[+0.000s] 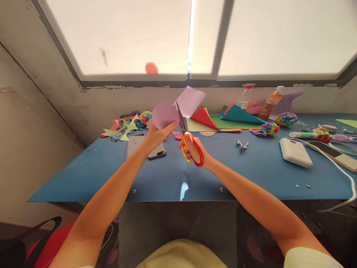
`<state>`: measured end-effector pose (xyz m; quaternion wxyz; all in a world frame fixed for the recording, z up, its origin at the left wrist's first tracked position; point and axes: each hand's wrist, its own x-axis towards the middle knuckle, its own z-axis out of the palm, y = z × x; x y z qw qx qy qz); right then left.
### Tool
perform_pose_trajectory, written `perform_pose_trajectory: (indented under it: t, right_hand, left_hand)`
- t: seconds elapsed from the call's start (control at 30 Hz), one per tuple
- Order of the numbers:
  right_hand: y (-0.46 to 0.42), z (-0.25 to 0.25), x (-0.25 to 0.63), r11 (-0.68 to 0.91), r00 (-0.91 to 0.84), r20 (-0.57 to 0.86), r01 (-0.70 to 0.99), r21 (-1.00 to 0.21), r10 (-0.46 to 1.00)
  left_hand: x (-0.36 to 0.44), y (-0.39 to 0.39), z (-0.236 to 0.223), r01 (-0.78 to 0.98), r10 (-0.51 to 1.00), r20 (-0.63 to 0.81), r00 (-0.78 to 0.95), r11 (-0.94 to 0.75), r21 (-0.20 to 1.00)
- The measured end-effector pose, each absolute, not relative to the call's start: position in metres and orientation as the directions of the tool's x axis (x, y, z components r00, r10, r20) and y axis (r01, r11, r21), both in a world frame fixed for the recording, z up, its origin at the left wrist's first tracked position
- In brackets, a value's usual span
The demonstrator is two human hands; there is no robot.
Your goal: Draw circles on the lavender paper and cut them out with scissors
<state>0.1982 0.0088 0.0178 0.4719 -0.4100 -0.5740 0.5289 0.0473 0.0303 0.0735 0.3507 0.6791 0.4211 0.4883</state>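
My left hand [158, 134] pinches a round piece of purple paper [164, 113], thumb on its near face, held above the table. My right hand [195, 149] is wrapped around scissors [182, 123] with red and yellow handles. Their blades point up beside the circle's right edge and look nearly closed. Just behind the blade tips is a lighter purple sheet of paper [191, 100]; I cannot tell if it is still joined to the circle. Two phones [135, 145] lie beneath my left wrist. A small pink paper flower [177, 135] shows between my hands.
Coloured paper sheets [220, 122] lie at the back of the blue table [173, 178]. Two bottles [271, 102] stand behind them. Paper scraps [128, 128] are heaped at left. A white power bank [296, 152] with a cable and several paper flowers [286, 118] are at right.
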Motion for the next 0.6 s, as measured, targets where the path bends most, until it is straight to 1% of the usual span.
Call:
perform_pose_trajectory:
  t: [0.1, 0.23, 0.43, 0.6]
  right_hand:
    - [0.007, 0.02, 0.198, 0.107, -0.217, 0.111, -0.031, -0.994, 0.97]
    - [0.006, 0.023, 0.199, 0.084, -0.207, 0.085, -0.013, -0.996, 0.975]
    - [0.008, 0.022, 0.2, 0.083, -0.209, 0.082, -0.007, -0.997, 0.974]
    - [0.008, 0.023, 0.2, 0.067, -0.198, 0.063, 0.011, -0.998, 0.978]
  left_hand:
    - [0.048, 0.03, 0.075, 0.254, 0.917, 0.372, 0.145, -0.398, 0.881]
    - [0.047, 0.034, 0.072, 0.298, 0.92, 0.385, 0.073, -0.388, 0.872]
    - [0.044, 0.045, 0.064, 0.273, 0.896, 0.443, -0.029, -0.42, 0.866]
    - [0.044, 0.049, 0.063, 0.3, 0.874, 0.482, -0.058, -0.445, 0.844]
